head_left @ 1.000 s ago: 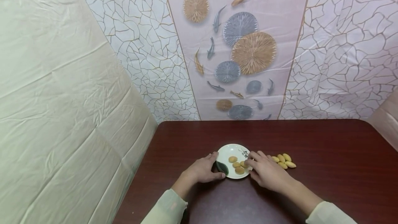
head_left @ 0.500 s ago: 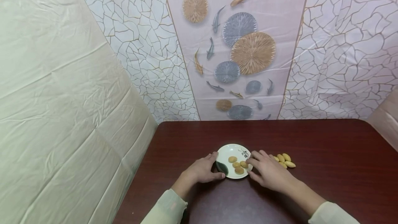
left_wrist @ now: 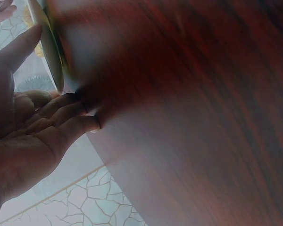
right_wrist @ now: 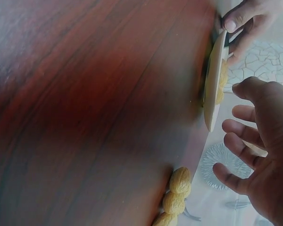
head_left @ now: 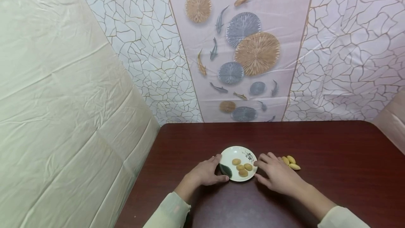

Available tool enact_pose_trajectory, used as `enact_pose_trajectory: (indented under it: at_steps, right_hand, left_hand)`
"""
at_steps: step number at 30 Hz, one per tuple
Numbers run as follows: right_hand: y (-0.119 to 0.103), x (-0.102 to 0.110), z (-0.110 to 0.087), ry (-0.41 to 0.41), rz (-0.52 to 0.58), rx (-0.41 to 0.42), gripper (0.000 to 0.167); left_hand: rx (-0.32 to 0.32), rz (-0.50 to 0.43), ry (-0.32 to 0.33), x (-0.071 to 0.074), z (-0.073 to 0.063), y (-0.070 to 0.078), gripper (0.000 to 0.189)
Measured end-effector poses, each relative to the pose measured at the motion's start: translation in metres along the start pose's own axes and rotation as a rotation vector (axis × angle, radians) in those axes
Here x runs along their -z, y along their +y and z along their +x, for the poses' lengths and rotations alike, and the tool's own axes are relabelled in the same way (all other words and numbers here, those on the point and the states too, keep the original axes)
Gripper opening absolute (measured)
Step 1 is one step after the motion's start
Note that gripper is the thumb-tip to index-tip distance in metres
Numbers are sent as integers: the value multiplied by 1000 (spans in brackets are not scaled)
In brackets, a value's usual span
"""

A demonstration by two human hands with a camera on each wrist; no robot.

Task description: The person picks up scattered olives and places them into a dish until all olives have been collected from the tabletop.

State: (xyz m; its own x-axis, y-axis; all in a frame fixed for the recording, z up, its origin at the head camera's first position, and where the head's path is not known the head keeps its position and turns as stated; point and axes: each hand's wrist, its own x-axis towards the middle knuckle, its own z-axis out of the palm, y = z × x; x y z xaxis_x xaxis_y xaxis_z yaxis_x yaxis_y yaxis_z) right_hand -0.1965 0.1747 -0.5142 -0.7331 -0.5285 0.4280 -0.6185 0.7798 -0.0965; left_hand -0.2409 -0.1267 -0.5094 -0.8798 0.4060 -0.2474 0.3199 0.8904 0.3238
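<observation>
A small white plate [head_left: 235, 153] with a dark green patch and a printed sprig lies on the table. Several small oval, tan nut-like pieces [head_left: 243, 173] rest in it. My left hand [head_left: 204, 172] holds the plate's left edge, thumb at the near side and fingers at the far side. Close to the right rim hovers my right hand [head_left: 278, 175]; in the right wrist view its fingers are spread, loosely bent, with nothing between them. Beyond it on the table is a group of yellow, longer nut-like pieces [head_left: 294, 167], partly hidden by that hand.
Both hands work over a dark red-brown wooden table [head_left: 190, 136]. A patterned cloth [head_left: 240, 90] hangs behind its far edge, and a pale quilted cloth [head_left: 79, 115] runs along the left side.
My right hand has drawn back slightly to the right from over the plate, uncovering the pieces and covering more of the yellow group. My left hand stays at the plate.
</observation>
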Motion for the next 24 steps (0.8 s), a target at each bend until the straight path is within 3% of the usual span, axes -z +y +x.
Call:
enact_pose_trajectory:
  at_steps: [8,17,24]
  right_hand:
    - [4,7,-6,-8,2,-7,27]
    - [18,10,-19,68,-42,30,30]
    - [24,11,-30,62,-49,11,30]
  left_hand:
    - [-7,8,4,0,0,2,103]
    - [3,7,-4,2,-1,3,104]
    - [0,11,-5,1,-2,2,103]
